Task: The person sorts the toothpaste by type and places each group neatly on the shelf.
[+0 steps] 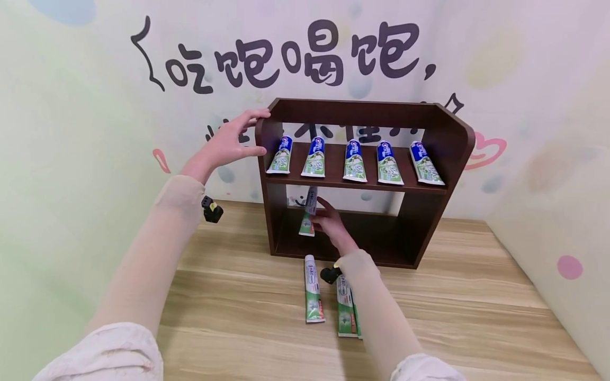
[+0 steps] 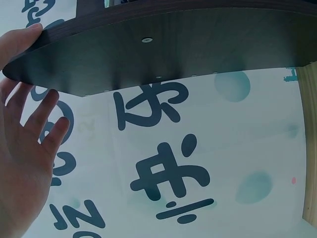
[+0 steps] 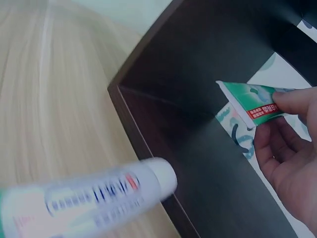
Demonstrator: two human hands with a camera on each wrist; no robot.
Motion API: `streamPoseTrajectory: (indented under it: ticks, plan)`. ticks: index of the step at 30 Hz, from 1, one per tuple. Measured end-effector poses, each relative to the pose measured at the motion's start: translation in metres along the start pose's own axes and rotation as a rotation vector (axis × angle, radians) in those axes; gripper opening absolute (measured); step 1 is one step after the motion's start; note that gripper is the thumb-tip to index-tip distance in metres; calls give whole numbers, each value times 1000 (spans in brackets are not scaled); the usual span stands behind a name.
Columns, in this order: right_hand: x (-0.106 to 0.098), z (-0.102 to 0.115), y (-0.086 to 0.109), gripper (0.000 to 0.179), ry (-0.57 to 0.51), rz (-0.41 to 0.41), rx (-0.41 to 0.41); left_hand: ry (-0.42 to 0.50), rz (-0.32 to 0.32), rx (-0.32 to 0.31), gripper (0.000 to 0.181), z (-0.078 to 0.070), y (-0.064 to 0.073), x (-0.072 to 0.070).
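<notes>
"Where's the left hand (image 1: 231, 140)?"
"Left of centre, thumb spread from fingers, left forearm (image 1: 151, 254) slanting from lower left."
"The right hand (image 1: 334, 228)?"
"Near centre, thumb and fingers pinching; the right forearm (image 1: 385, 312) angles from bottom right."

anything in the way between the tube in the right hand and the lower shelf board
Nothing visible: the right hand holds the tube over the lower shelf board; the loose tubes lie outside, in front.
</notes>
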State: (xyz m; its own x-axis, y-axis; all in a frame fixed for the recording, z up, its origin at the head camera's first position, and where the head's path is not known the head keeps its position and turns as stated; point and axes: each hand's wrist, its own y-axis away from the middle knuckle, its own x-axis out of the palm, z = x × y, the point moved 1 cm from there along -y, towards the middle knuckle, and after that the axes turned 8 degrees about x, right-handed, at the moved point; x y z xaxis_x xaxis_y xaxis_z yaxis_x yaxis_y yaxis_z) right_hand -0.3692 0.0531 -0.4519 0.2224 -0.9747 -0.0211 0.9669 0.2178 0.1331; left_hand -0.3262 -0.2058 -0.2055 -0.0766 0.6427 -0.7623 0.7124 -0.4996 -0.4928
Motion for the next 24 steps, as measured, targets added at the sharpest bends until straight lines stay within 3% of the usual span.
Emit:
streamPoseTrajectory:
  ticks: [10, 18, 24]
  plan:
    - [26, -15, -1, 79, -143, -45, -6, 7, -18, 14, 71, 2, 1, 1]
    - [41, -30, 6, 83, -137, -35, -41, 14, -25, 23, 71, 2, 0, 3]
    - [51, -38, 7, 87, -63, -25, -59, 27, -26, 14, 72, 2, 0, 4]
